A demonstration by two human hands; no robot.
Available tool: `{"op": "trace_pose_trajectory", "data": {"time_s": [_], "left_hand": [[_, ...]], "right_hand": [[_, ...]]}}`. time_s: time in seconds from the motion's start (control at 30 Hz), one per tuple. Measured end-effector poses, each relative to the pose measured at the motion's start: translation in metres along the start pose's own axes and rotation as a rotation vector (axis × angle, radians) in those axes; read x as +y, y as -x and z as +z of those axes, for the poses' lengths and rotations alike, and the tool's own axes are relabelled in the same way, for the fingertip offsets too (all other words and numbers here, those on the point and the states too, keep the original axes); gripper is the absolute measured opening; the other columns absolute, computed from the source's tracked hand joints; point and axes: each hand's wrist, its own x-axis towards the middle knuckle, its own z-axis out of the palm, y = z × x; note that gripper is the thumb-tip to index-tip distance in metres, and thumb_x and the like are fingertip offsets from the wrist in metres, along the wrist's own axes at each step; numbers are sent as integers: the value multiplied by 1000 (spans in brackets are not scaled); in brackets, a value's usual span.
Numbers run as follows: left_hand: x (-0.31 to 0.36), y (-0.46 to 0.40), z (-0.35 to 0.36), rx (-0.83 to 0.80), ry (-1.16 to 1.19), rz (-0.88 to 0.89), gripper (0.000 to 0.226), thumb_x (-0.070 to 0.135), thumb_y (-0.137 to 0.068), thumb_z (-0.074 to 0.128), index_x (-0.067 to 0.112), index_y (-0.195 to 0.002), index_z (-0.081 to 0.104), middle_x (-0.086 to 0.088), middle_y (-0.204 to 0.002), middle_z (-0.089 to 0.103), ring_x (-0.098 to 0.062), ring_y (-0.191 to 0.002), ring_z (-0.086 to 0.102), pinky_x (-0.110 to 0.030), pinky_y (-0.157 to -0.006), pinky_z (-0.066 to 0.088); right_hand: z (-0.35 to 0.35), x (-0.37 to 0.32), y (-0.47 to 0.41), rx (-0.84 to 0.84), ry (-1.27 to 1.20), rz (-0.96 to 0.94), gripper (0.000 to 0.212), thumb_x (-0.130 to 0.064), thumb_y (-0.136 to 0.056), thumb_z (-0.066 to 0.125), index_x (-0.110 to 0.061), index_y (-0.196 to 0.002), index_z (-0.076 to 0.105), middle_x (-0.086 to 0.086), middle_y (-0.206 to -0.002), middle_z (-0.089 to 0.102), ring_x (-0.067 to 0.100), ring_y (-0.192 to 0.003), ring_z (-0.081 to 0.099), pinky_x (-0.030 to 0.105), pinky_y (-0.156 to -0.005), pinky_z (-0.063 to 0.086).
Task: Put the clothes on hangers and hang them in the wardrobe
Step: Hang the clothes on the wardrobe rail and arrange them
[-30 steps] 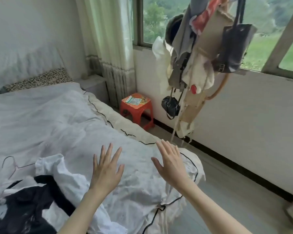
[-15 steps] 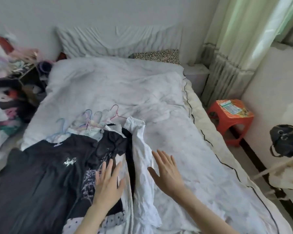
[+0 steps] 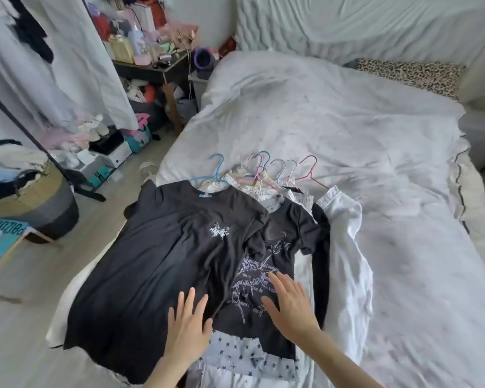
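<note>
Since both hands are flat w/ fingers spread, holding nothing, start left of the hangers (image 3: 266, 175): left hand (image 3: 186, 329) peels the black tee (image 3: 157, 256), then right hand (image 3: 290, 306) feeds a hanger thru the neck, imo.

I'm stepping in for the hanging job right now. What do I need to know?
Left hand and right hand: both open, fingers straight, holding nothing, over the clothes.
The large black T-shirt lies on top of the pile on the bed, overlapping the printed black top.
Hangers lie fanned behind the collars.
Done: nothing visibly hung.
Left: every garment.
</note>
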Motion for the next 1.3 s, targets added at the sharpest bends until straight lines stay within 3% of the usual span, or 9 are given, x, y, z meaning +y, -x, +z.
{"op": "trace_pose_trajectory", "data": {"time_s": [0.2, 0.4, 0.53, 0.7, 0.93, 1.03, 1.13, 1.2, 1.3], "left_hand": [[-70, -92, -3, -117, -73, 7, 55, 35, -99, 29, 26, -149, 8, -6, -156, -9, -27, -143, -11, -46, -114, 3], [-115, -206, 7, -88, -59, 35, 58, 23, -81, 67, 13, -135, 48, -18, -144, 38, -41, -133, 33, -62, -98, 32], [-135, -249, 24, -110, -78, 22, 69, 28, -80, 69, 18, -141, 39, -15, -149, 30, -39, -136, 27, -66, -100, 25], [-154, -259, 45, -192, -145, 38, 90, 36, -51, 87, 21, -133, 51, -14, -137, 48, -39, -122, 49, -69, -84, 37], [-148, -275, 39, -264, -116, 2, 71, 44, -95, 40, 35, -147, -8, 0, -155, -17, -26, -142, -16, -60, -109, -1], [-143, -276, 28, -322, -70, -17, 66, 40, -96, 38, 35, -147, -4, 1, -155, -16, -25, -142, -16, -58, -109, -2], [-141, -270, 11, -312, 59, -62, 54, 35, -97, 37, 31, -147, 17, 2, -157, -2, -20, -143, -8, -55, -111, -1], [-133, -260, -4, -201, 191, -110, 45, 29, -98, 38, 25, -143, 32, -1, -155, 14, -18, -144, 3, -53, -112, 4], [-111, -241, -34, 141, 317, -15, 37, 9, -91, 54, 10, -127, 53, -14, -142, 41, -32, -136, 31, -58, -106, 28]], "right_hand": [[22, -19, -108, -58, 51, 69, 57, -41, -97, 37, -18, -147, 22, -2, -150, 28, 15, -139, 21, 32, -115, 12], [34, -19, -241, -43, 125, 99, 55, -33, -96, 43, -10, -144, 27, 9, -143, 38, 26, -132, 34, 36, -110, 24], [41, -21, -315, -13, 112, 145, 59, -29, -95, 45, -7, -145, 23, 14, -147, 32, 30, -135, 28, 39, -112, 21], [53, -29, -371, 58, 54, 242, 63, -29, -95, 45, -5, -146, 16, 15, -146, 31, 31, -135, 27, 41, -111, 22], [55, -36, -398, 27, -18, 368, 50, -34, -97, 41, -10, -139, 32, 18, -127, 53, 37, -116, 49, 44, -94, 38], [44, -44, -384, 106, -236, 312, 39, -32, -97, 42, -9, -128, 46, 17, -112, 62, 37, -105, 56, 38, -79, 42], [30, -59, -360, 194, -331, 302, 29, -38, -95, 45, -11, -90, 57, 3, -70, 55, 29, -74, 55, 33, -57, 35], [16, -69, -339, 246, -381, 327, 39, -44, -94, 46, -17, -65, 42, -4, -56, 43, 20, -58, 45, 32, -51, 28], [-12, -72, -298, 303, -423, 374, 48, -49, -91, 48, -17, -58, 35, -4, -51, 37, 13, -51, 37, 30, -52, 27]]}}
